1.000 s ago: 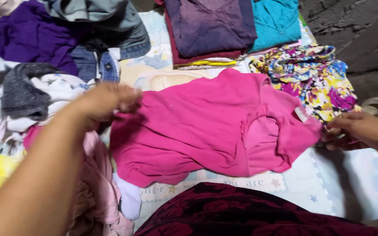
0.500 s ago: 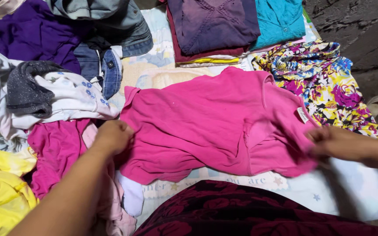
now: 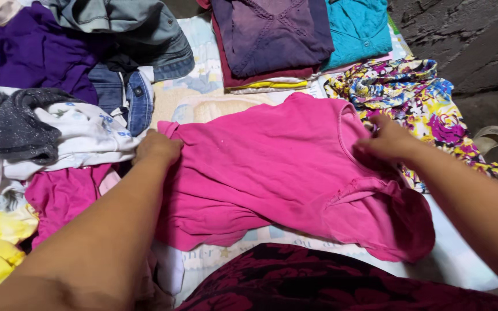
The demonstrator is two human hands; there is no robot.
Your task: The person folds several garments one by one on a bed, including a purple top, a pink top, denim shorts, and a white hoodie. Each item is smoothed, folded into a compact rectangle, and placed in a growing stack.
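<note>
Pink shirt (image 3: 272, 167) now lies spread on the pale printed mat (image 3: 203, 98). My left hand (image 3: 158, 147) has shifted up to pinch its hem corner; my right hand (image 3: 388, 141), off the sleeve, presses flat near the neckline.

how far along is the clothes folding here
Done: a folded stack with a teal top beside it. In hand: the pink shirt lies spread flat, left hand at its hem, right hand at the neckline. Left: the unfolded heap on the left side.
</note>
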